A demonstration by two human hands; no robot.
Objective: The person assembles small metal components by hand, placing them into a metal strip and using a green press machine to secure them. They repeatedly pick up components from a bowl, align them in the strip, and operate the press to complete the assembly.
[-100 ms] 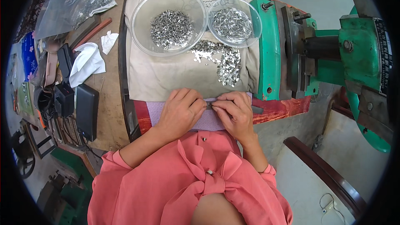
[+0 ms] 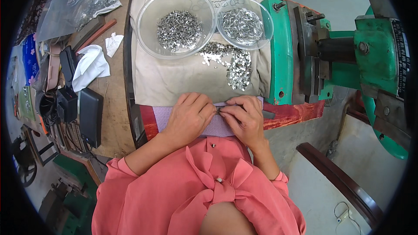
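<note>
We observe the left hand [image 2: 190, 115] and right hand [image 2: 244, 117] meeting fingertip to fingertip, both pinched closed on a small metal piece [image 2: 219, 109] (barely visible) over the purple cloth [image 2: 216, 126], near the loose pile of metal pieces [image 2: 237, 66].

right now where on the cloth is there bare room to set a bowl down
Bare beige cloth lies between the large clear bowl and the left hand. It is crowded to the right: a loose pile of small metal pieces spreads below the smaller clear bowl.
</note>
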